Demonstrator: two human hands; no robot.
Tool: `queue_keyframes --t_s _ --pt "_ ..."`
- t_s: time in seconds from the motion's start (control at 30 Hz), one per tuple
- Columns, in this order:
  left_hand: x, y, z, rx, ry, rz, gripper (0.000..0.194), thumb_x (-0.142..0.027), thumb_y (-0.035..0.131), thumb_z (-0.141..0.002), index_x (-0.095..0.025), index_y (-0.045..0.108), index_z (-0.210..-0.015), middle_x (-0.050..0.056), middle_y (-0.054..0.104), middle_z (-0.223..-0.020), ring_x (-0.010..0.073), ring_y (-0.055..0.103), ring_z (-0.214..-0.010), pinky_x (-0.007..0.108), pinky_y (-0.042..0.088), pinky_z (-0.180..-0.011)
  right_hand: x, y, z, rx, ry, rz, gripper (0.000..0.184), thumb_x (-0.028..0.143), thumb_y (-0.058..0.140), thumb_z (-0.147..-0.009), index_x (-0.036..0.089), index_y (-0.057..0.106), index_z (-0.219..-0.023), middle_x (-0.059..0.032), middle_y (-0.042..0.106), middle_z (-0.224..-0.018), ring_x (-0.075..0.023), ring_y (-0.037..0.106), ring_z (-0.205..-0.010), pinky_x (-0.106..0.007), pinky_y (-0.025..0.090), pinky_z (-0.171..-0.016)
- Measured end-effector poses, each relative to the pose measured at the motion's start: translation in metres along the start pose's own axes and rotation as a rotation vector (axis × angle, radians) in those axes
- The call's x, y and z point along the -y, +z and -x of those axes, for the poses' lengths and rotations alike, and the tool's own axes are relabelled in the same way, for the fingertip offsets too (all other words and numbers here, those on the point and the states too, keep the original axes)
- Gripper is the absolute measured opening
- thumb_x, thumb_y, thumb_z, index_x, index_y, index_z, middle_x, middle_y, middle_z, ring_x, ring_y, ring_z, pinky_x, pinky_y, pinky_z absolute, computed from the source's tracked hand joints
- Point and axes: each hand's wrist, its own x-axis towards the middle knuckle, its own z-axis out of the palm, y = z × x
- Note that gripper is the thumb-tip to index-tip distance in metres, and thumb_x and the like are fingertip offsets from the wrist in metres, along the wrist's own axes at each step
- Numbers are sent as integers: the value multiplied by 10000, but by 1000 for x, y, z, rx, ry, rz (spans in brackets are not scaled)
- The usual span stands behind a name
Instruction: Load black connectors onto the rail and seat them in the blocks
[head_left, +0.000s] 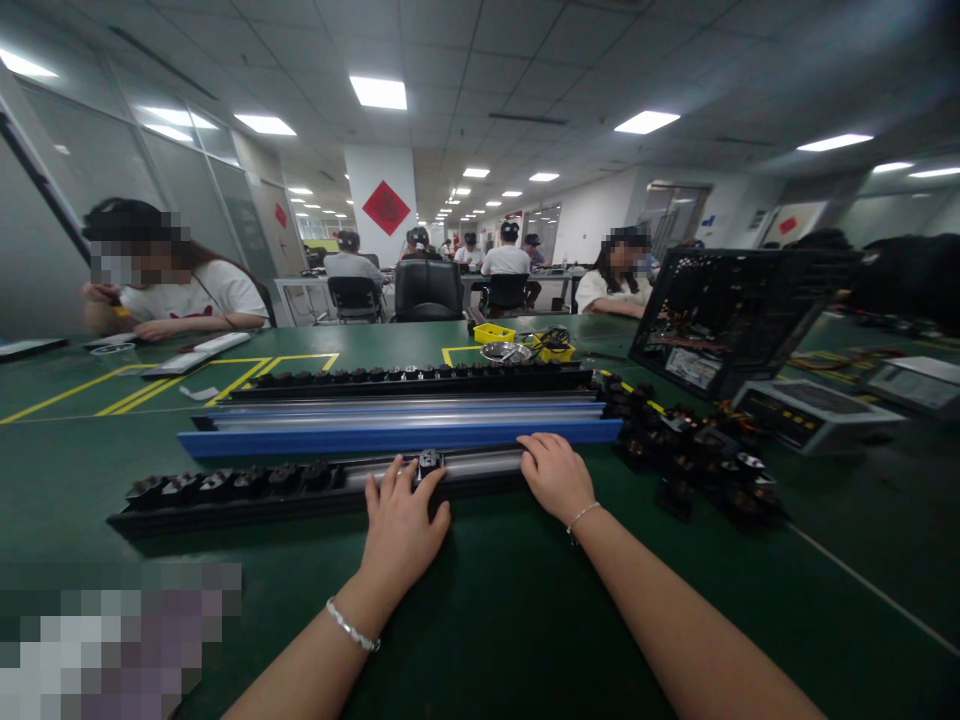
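Note:
A long black rail (480,468) with a silvery inner channel lies across the bench in front of me. Several black socket-like modules (247,480) sit side by side in its left part. One separate black module (430,461) is in the channel near the middle. My left hand (401,515) has its fingertips around that module, with the fingers reaching over the rail's near wall. At the rail's right end, my right hand (559,475) has its fingers curled over the edge, holding it. Its fingertips are partly hidden.
Behind the rail lie a blue strip (262,440) and another rail filled with modules (420,378). Loose black modules (690,450) are piled at right, near a power supply (814,412) and an open computer case (735,310). Yellow trays (493,333) stand farther back. People sit beyond.

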Motion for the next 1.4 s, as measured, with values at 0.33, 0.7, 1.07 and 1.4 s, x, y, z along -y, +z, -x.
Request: queue_keyframes --t_s 0.33,0.7,1.07,1.4 --pt "-2 -4 0 13 31 33 414 -330 496 -777 -301 533 -1189 84 499 -1314 293 255 -1329 615 103 -1046 0 1 1 -18 -9 -1 366 268 356 -868 237 607 -1133 -36 600 -1168 -180 464 -1118 -311 377 -949" --pt "-2 -1 -1 -8 -15 98 380 -331 484 -765 -157 512 -1102 112 537 -1267 278 281 -1321 589 67 -1083 0 0 1 -16 -14 -6 367 267 354 -870 235 606 -1134 -40 598 -1171 -185 456 -1133 -318 373 -952" --pt "5 2 -2 -22 7 65 368 -330 465 -780 -193 520 -1117 67 534 -1285 271 292 -1315 570 42 -1093 -2 0 1 -4 -25 -32 372 273 357 -865 232 609 -1134 -47 605 -1165 -201 477 -1111 -351 329 -965" --pt "2 -3 -1 -7 62 67 365 -322 496 -765 -222 536 -1114 63 549 -1271 276 339 -1291 609 44 -1073 1 -2 6 -11 3 -31 384 321 322 -897 244 553 -1194 -57 577 -1220 -232 441 -1177 -517 202 -1029"
